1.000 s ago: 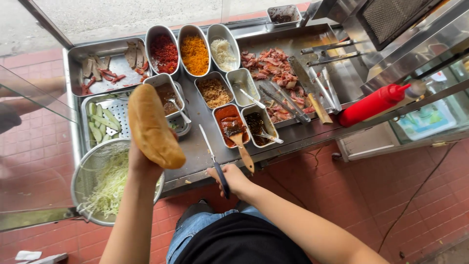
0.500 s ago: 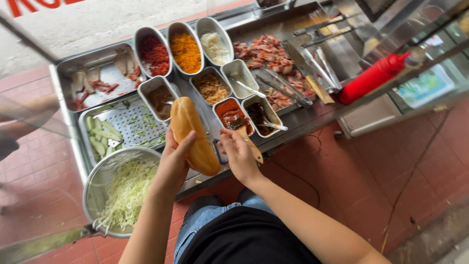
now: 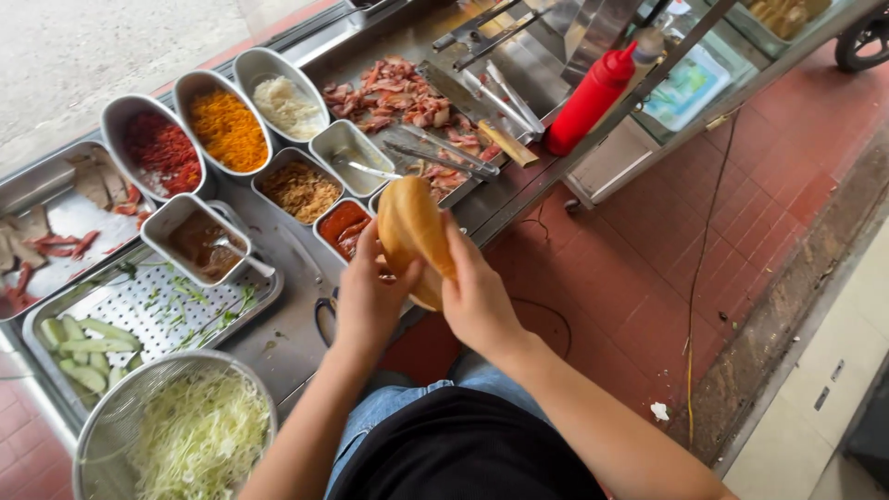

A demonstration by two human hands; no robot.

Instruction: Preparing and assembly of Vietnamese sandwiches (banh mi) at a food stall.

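Centre frame, both hands are on the bread roll (image 3: 414,231), held upright above the front edge of the steel counter (image 3: 296,319): left hand (image 3: 369,294) has its fingers wrapped on the roll's left side, right hand (image 3: 479,294) clamps the right side. Just behind the roll sits a red sauce tin (image 3: 341,225). Lower left is a cabbage bowl (image 3: 176,435); a red bottle (image 3: 593,97) stands upper right.

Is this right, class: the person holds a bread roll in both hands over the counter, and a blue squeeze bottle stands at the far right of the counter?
Not quite. The squeeze bottle is red, not blue, as the head view shows. The rest holds: the left hand and right hand both grip the bread roll over the counter.
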